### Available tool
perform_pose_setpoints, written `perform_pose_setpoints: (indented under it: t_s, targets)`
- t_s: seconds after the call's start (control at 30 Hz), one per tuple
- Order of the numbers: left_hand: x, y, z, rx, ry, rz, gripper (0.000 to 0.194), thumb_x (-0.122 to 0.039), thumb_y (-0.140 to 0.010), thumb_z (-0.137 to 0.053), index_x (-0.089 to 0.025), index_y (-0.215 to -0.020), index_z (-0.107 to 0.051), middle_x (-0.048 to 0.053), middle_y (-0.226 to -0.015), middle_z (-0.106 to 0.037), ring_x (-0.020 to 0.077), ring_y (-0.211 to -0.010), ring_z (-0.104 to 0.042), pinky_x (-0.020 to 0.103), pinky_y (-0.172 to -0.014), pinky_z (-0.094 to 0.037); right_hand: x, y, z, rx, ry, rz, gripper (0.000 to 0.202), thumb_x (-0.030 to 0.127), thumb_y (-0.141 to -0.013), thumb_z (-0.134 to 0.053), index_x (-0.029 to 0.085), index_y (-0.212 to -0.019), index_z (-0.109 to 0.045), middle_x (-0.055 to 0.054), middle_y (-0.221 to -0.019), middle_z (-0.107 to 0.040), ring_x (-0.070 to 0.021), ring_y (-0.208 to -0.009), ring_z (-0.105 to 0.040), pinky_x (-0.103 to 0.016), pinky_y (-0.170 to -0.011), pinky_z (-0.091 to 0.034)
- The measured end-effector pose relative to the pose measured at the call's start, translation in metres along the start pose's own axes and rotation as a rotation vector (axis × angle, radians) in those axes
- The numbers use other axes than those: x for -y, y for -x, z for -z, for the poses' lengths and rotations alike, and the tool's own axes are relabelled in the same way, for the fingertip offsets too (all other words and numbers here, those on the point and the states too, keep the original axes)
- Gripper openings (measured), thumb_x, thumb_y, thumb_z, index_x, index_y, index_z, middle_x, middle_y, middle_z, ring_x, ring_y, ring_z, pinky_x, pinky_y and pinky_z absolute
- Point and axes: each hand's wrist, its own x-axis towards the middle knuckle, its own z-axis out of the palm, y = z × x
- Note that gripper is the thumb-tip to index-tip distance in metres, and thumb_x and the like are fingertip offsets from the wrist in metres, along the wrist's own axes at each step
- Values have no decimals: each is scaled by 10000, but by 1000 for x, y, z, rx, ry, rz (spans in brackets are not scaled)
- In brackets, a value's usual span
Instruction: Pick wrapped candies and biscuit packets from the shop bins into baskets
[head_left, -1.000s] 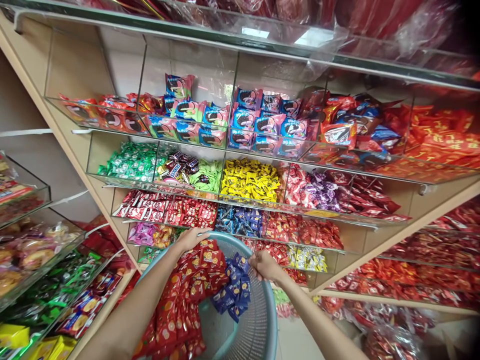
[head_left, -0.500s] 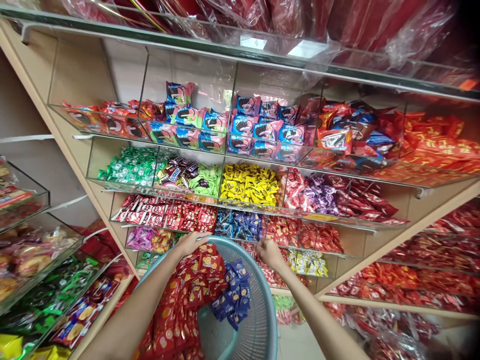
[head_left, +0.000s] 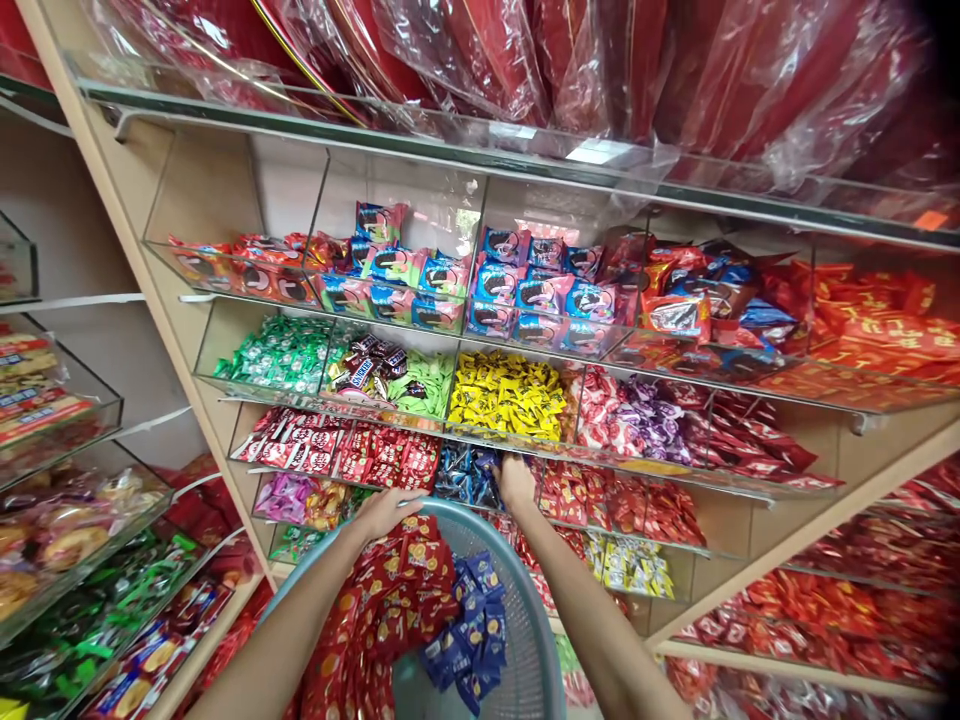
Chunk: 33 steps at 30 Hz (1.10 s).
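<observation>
A blue-green plastic basket (head_left: 551, 640) holds many red packets (head_left: 390, 600) and a smaller pile of dark blue packets (head_left: 471, 630) on its right side. My left hand (head_left: 386, 512) is closed over the basket's back left rim. My right hand (head_left: 517, 484) reaches into the shelf bin of blue and dark wrapped sweets (head_left: 466, 474), at its right part. The fingers of my right hand are hidden among the packets and behind the shelf edge, so what they hold cannot be made out.
Clear-fronted bins rise above, with yellow sweets (head_left: 506, 395), green sweets (head_left: 281, 352) and blue-pink cookie packs (head_left: 496, 282). Glass shelf edges cross over my hands. More stocked shelves stand left (head_left: 67, 440) and right (head_left: 862, 600). Plastic-wrapped red items (head_left: 600, 60) lie on top.
My right hand has moved from above the basket's right rim forward into the blue sweets bin. My left hand stays on the rim. The view has tilted slightly upward.
</observation>
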Motion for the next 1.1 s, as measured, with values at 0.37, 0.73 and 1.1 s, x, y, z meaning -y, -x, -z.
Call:
perform_pose_setpoints:
  t_s: [0.37,0.73,1.1]
  targets:
    - [1,-1,0,5,20,-20,524,-656,-736,-294,-438,-1188,-443,-68,-1188,-565,235,-1081,-511,286,-838,-391,-8,3,0,-74,-69,-61,242,230,-829,-343,133,-919,-545,-150,-897,-588,-190,-769,-585,-284,-644,-399]
    - [-3,1,2,14,5,-6,536,-642,-740,-298,-411,-1203,-441,-79,-1214,-538,237,-1097,-498,287,-858,-385,-26,83,27,-178,-509,187,261,370,-862,-300,186,-762,-456,-27,-697,-518,-131,-606,-478,-241,-594,-378]
    - [-4,2,3,17,-7,-10,533,-651,-748,-263,-433,-1208,-420,-65,-1234,-526,246,-1125,-472,312,-883,-369,-15,131,20,96,-310,522,193,226,-879,-283,207,-812,-463,-25,-837,-509,-115,-683,-513,-231,-615,-388]
